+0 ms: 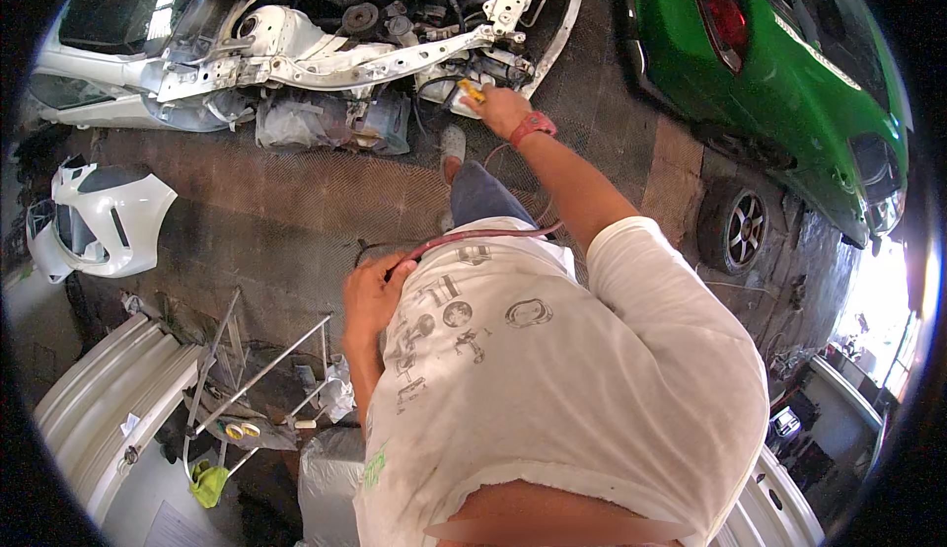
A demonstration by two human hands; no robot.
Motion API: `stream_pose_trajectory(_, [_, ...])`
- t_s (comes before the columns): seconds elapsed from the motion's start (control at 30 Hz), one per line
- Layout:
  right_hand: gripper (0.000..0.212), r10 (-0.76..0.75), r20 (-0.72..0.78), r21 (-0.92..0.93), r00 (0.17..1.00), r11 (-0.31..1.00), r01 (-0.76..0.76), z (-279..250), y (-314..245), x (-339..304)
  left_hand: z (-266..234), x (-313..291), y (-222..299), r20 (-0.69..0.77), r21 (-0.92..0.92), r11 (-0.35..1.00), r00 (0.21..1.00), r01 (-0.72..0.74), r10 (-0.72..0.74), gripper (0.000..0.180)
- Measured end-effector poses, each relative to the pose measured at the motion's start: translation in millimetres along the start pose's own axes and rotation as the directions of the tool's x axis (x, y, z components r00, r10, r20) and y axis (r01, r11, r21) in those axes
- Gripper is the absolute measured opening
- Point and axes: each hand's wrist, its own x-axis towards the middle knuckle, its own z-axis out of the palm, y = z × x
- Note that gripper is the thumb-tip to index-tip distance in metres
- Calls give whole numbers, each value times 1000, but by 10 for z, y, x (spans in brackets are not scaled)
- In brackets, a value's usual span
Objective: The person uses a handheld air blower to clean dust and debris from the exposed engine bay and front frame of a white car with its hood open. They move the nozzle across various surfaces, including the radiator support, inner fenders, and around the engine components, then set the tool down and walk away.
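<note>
By the white metal car frame [296, 72], the right hand [503, 113] grips a small yellow tool [473, 90]. The curled left hand [373, 295] holds a thin red hose [473, 235].

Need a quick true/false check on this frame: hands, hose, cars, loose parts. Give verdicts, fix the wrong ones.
1. The right hand holds a yellow-and-white object. True.
2. The left hand is touching a wheel. False: it holds a red hose at the waist.
3. A red wristband or watch is on the right wrist. True.
4. The car with the exposed front end is green. False: it is white; the green car is at right.
</note>
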Motion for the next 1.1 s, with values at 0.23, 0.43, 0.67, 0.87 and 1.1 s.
stream_pose_trajectory(0.23, [76,-22,3,-107,1000,994,23,35,104,-371,209,-252,93,23,43,998,999,-44,43,38])
stream_pose_trajectory(0.43, [81,157,58,-87,986,985,-152,-215,745,-430,423,-287,326,-25,32,998,999,-48,49,38])
stream_pose_trajectory(0.67, [77,-26,76,12,997,1000,25,-552,1178,-174,851,242,858,38,50,996,997,-73,71,37])
stream_pose_trajectory(0.87, [69,113,-194,217,974,974,-69,-1519,2205,293,1351,1021,1676,108,256,966,994,-20,-8,41])
stream_pose_trajectory(1.1, [74,-70,5,263,998,962,66,-1781,2758,650,1776,1592,2607,184,353,936,981,-8,-61,42])
